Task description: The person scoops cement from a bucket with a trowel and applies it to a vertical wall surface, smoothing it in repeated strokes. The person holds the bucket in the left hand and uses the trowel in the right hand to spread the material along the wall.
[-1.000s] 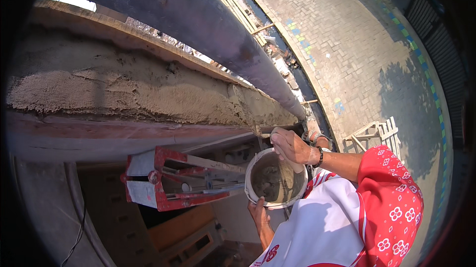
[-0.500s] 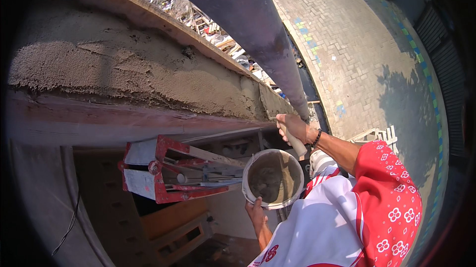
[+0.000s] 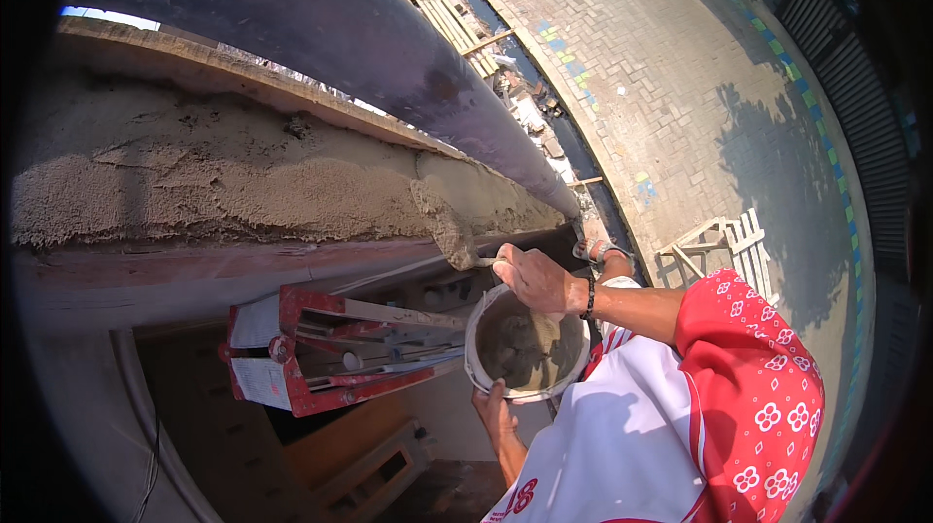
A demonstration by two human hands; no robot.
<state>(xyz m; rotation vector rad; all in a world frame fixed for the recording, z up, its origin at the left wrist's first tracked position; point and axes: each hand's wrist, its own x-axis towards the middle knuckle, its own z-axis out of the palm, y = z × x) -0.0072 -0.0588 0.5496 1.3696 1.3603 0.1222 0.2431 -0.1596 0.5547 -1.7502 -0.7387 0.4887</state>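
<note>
My right hand [image 3: 539, 280] is closed round the handle of a trowel [image 3: 445, 229]. Its blade, coated with grey mortar, is tilted against the near side of a mortar-covered ledge [image 3: 243, 188]. With its fingers gripping the near-left rim, my left hand [image 3: 496, 414] steadies a pale round bucket [image 3: 468, 353]. Wet mortar [image 3: 510, 348] lies inside the bucket, just below my right hand. The ledge's mortar is rough and uneven on the left and looks smoother near the trowel.
A wooden board [image 3: 243, 76] edges the ledge's far side, with a thick dark pole [image 3: 340, 47] slanting beyond it. Below stands a red-and-white folding ladder [image 3: 282, 348]. Paving [image 3: 622, 115], a drainage channel and a slatted wooden frame [image 3: 748, 246] lie far down to the right.
My right hand has moved left and toward me with the trowel, its blade now showing thick mortar. My left hand still holds the bucket. The whole view has shifted slightly.
</note>
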